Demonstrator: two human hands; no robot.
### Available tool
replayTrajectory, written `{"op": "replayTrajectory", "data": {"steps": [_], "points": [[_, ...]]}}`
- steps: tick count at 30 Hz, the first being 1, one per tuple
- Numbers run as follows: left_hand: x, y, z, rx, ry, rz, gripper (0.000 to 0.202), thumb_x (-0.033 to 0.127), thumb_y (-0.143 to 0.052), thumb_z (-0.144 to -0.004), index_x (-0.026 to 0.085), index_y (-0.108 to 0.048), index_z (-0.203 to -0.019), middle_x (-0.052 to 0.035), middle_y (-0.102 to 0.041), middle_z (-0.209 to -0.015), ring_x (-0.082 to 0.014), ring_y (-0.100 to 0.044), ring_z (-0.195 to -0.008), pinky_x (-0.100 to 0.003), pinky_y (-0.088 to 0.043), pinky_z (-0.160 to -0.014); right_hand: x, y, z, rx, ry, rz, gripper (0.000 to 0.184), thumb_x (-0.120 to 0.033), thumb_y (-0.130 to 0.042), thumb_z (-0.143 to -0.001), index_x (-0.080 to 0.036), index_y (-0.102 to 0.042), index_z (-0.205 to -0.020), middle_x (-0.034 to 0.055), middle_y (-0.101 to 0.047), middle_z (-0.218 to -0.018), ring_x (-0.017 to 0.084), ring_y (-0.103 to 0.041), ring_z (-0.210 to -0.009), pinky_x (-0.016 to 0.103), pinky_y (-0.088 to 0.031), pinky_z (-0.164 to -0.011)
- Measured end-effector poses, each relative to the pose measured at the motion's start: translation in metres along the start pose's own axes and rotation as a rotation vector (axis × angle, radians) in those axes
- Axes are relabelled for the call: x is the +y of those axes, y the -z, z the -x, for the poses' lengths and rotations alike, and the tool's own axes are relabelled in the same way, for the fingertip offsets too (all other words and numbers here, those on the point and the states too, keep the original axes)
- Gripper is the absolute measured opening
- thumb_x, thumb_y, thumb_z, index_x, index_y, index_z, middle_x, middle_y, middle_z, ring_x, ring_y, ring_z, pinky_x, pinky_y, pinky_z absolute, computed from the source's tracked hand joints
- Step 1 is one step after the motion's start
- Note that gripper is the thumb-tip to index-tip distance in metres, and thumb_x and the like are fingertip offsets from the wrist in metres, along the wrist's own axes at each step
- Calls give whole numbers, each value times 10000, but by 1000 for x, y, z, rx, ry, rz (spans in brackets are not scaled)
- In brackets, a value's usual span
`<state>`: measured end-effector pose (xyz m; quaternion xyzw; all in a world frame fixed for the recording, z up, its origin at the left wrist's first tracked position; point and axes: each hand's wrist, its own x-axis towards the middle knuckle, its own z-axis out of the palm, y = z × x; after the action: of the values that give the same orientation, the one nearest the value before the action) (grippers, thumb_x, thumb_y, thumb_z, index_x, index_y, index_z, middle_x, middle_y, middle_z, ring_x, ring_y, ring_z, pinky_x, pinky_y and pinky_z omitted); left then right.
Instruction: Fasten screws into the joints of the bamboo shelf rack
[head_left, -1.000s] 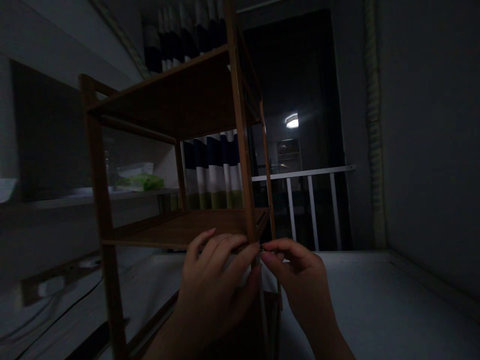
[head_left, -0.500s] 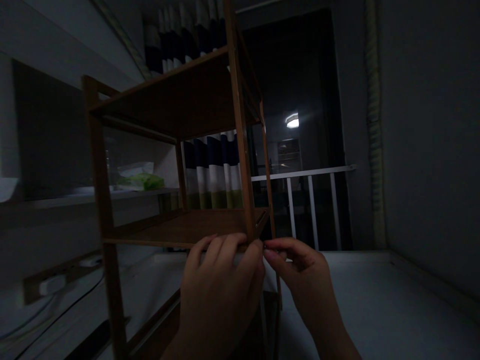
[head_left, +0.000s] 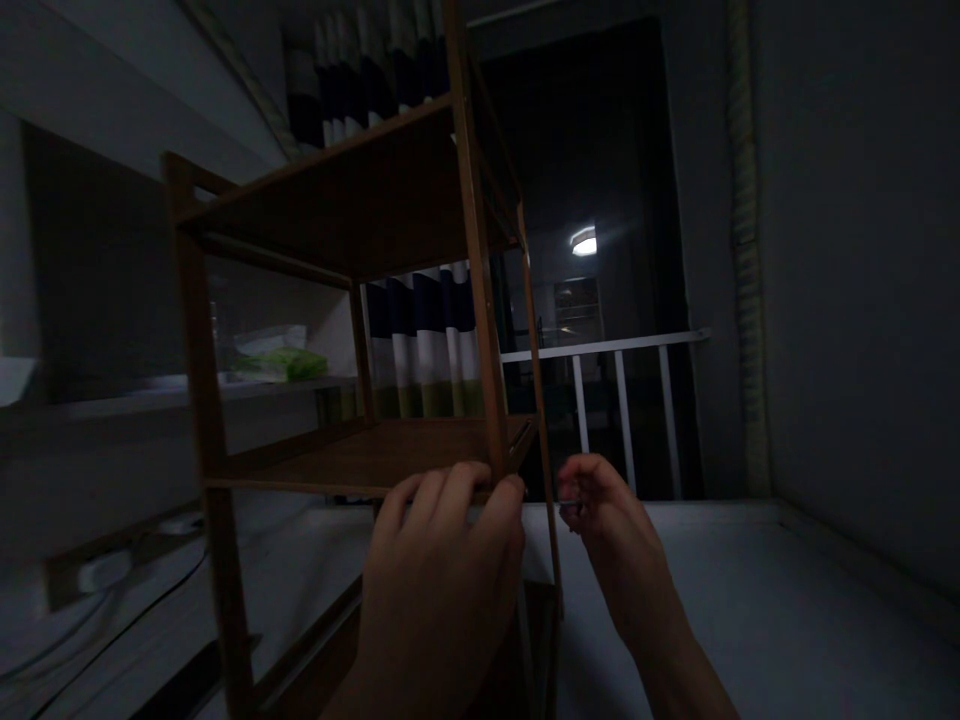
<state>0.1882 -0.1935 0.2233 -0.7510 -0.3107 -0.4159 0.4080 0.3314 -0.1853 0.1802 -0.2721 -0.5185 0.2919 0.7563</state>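
A brown wooden shelf rack (head_left: 480, 290) with several tiers stands in front of me. My left hand (head_left: 439, 570) is wrapped over the front corner of its middle shelf (head_left: 367, 455), by the near right post; the fingertips are partly hidden behind the wood. Just right of that corner, apart from the rack, is my right hand (head_left: 611, 530), its fingers curled in a pinch. Between those fingers a small greyish metal piece (head_left: 571, 505) shows, too dim and small to name.
At left, a wall shelf (head_left: 165, 397) holds a green and white packet (head_left: 285, 360). Below are a plug (head_left: 105, 570) and cables. A striped curtain (head_left: 431, 335) hangs behind the rack. White railing (head_left: 615, 347) crosses a dark opening; a pale surface (head_left: 720, 600) lies at right.
My right hand has drawn away from the rack's corner, a little to the right, with the small metal piece now visible in its fingers. My left hand stays on the corner.
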Motion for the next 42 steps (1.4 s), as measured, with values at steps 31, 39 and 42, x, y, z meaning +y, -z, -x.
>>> {"op": "replayTrajectory", "data": {"steps": [31,39,42], "points": [[6,-2,5,-70,67,52,143,171,-508,-789,203,-547,-923,-36,-555,-833,-198,-489,-707,-321,-411,-560,-14,3,5,-67,-22,358,233,-399,-508,-811,-192,-586,-885,-7,-582,-700,85,-499,-514,210,-375,-457],[6,-3,5,-80,56,59,137,167,-502,-790,202,-534,-919,-37,-554,-842,-199,-490,-716,-319,-417,-560,-12,3,8,-1,142,557,342,-259,-411,-839,-240,-579,-1136,23,-561,-846,130,-499,-740,264,-412,-652],[6,-3,3,-73,66,83,128,163,-509,-781,206,-532,-899,-30,-554,-833,-202,-495,-708,-330,-430,-556,-12,3,8,-26,207,557,355,-246,-376,-853,-255,-574,-1147,11,-494,-765,122,-463,-683,256,-399,-612]]}}
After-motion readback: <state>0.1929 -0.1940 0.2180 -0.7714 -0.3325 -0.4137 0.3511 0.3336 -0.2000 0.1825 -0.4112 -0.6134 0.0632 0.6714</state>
